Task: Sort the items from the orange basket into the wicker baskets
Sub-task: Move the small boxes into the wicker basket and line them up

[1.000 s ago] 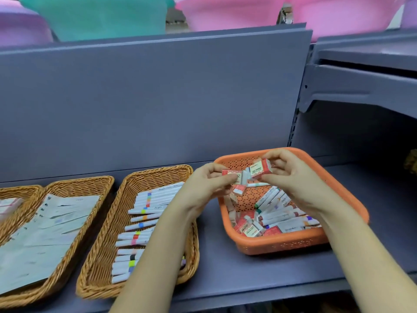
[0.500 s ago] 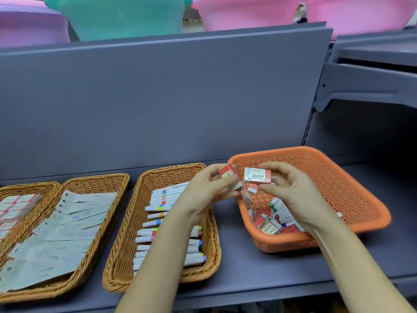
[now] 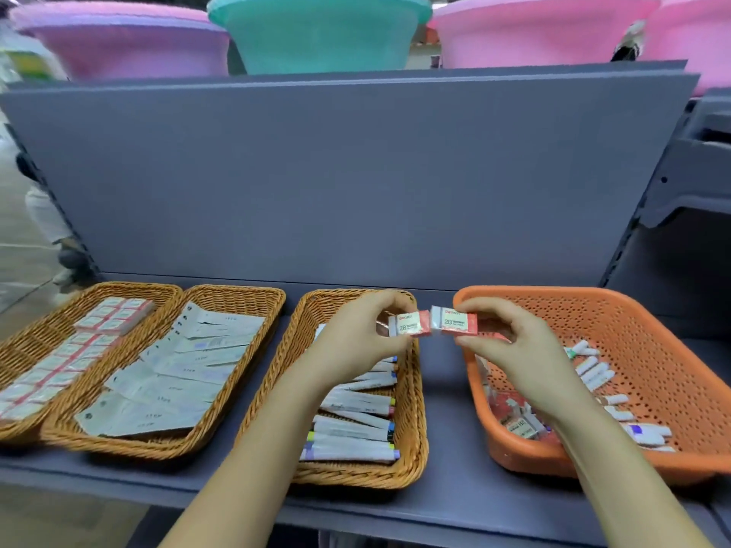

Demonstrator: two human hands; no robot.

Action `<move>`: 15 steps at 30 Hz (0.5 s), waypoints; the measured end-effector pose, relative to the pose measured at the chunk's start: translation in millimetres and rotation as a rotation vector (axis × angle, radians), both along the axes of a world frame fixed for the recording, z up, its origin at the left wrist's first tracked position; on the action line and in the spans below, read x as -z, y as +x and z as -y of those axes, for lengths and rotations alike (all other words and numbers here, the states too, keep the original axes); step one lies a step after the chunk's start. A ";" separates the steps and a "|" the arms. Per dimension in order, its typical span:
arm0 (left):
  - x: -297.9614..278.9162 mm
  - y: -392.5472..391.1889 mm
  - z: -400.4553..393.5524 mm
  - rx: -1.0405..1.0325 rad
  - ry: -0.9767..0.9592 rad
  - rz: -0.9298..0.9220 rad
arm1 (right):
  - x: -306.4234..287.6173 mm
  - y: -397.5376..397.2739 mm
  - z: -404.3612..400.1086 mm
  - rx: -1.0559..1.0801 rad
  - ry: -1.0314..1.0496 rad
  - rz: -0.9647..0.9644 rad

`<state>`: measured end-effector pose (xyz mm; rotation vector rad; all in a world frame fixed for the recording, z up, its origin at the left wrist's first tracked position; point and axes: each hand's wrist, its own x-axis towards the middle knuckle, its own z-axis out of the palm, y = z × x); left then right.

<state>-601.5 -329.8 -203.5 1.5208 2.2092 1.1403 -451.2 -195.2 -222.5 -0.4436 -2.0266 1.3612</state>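
Erasers are the things in hand: the left hand (image 3: 356, 342) pinches one boxed eraser (image 3: 409, 323) between thumb and fingertips, and the right hand (image 3: 510, 350) pinches a second eraser (image 3: 453, 320) the same way, the two packets meeting end to end in the air between the marker basket (image 3: 411, 429) and the orange basket (image 3: 672, 350). Each grip is narrow and sits on the outer end of its packet, so the inner ends hang free; my judgement is that a slip is the first risk, since the wrappers look glossy and a light pinch at one end gives little hold. Dropped from here, either packet would likely land among the markers (image 3: 356, 425) below or on the bare shelf (image 3: 447, 504) between the baskets, and so be sorted wrongly. The matching erasers lie in the far-left basket (image 3: 51, 322), well apart from the hands, with the basket of paper packets (image 3: 245, 306) between; a long carry across two baskets with such a small hold invites a fumble. Passing both into one hand could also jar one loose. More erasers (image 3: 518, 425) and markers remain in the orange basket, so the sorting is far from done, and haste could mix the kinds.
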 end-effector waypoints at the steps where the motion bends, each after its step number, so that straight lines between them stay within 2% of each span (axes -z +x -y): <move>1: -0.9 -3.2 6.3 -0.014 -0.001 -0.031 | 0.1 -4.4 2.4 -0.009 0.031 0.013; 7: -2.1 -27.9 49.2 -0.120 -0.003 -0.123 | -1.5 -36.6 30.3 -0.017 0.316 0.100; 15: 1.1 -86.6 142.9 -0.143 0.024 -0.074 | -3.1 -101.9 118.6 -0.032 0.426 0.161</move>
